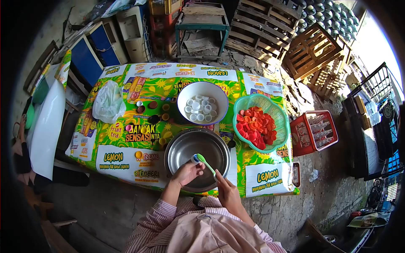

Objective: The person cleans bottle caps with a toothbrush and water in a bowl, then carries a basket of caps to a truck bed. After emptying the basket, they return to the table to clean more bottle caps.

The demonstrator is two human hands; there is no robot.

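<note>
My left hand (pixel 186 172) holds a small white and blue bottle cap (pixel 195 159) over the near rim of a steel bowl (pixel 181 147). My right hand (pixel 226 190) grips a green toothbrush (pixel 205 163), and its brush end touches the cap. Beyond the steel bowl stands a white bowl (pixel 182 96) with several white caps in it. A green basket (pixel 282 122) to the right holds several red caps.
The table wears a bright green printed cover (pixel 122 156). Loose coloured caps (pixel 152 119) and a plastic bag (pixel 108 101) lie on its left half. A red crate (pixel 313 131) sits on the ground to the right; wooden pallets (pixel 270 25) are stacked behind.
</note>
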